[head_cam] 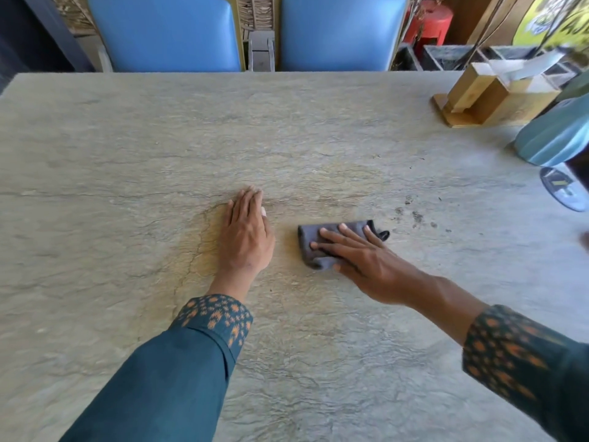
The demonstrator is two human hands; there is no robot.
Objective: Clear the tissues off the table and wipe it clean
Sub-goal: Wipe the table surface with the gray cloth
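Observation:
A folded dark grey cloth lies on the stone table near its middle. My right hand presses flat on the cloth, fingers spread across it. My left hand rests flat on the bare table just left of the cloth, fingers together, with a small white scrap showing at its right edge. Dark crumbs speckle the surface to the right of the cloth. No loose tissue lies on the table.
A wooden tissue holder with white tissue sticking out stands at the far right corner. A teal object and a round blue item sit at the right edge. Two blue chairs stand behind the far edge.

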